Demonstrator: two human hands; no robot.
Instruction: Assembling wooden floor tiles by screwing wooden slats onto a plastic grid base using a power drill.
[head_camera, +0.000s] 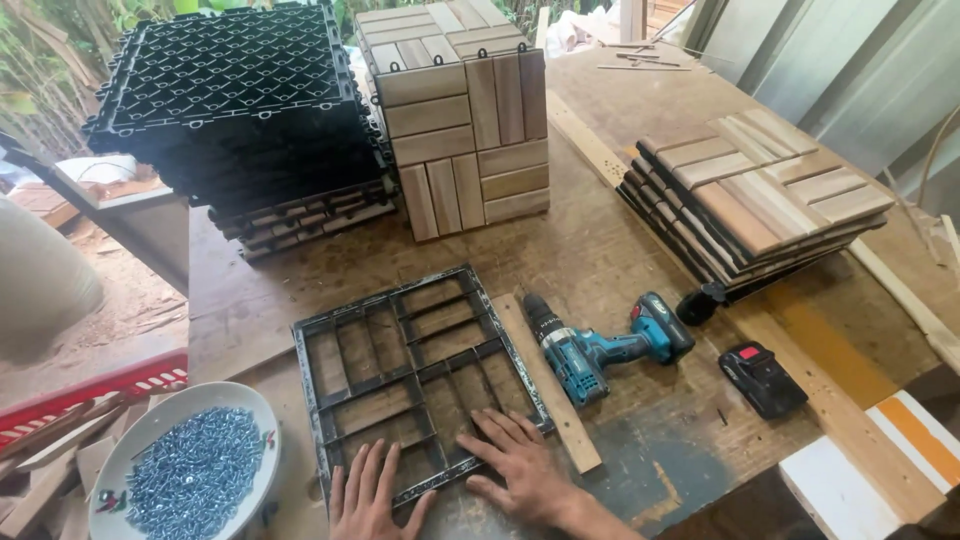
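Both hands lie flat, fingers spread and grasping nothing, on the near edge of a black metal grid frame (420, 385) that rests on the wooden worktop (610, 250) close to its near edge. The left hand (368, 500) presses palm-down on the frame's near-left part, its fingertips reaching over the lowest bar. The right hand (520, 465) is just beside it, palm-down on the frame's near-right corner, fingers fanned across the bars. The frame is a square divided into open compartments, through which the worktop shows.

A narrow wooden strip (545, 385) lies touching the frame's right side, running from the middle of the worktop toward the near edge. Just to the right of the strip a blue-green cordless drill (600, 350) lies on its side, its chuck pointing toward the far-left. A separate black battery pack (762, 380) sits near it, further right.

At the near-left corner a white bowl (185, 470) heaped with silver screws stands beside the frame. Toward the far-left corner rises a tall stack of black plastic grid bases (235, 90). Next to it, at the far middle, a stack of wooden deck tiles (445, 30) has one tile leaning upright against its front. On the right side of the worktop another stack of wooden tiles (760, 185) lies flat, slightly fanned.
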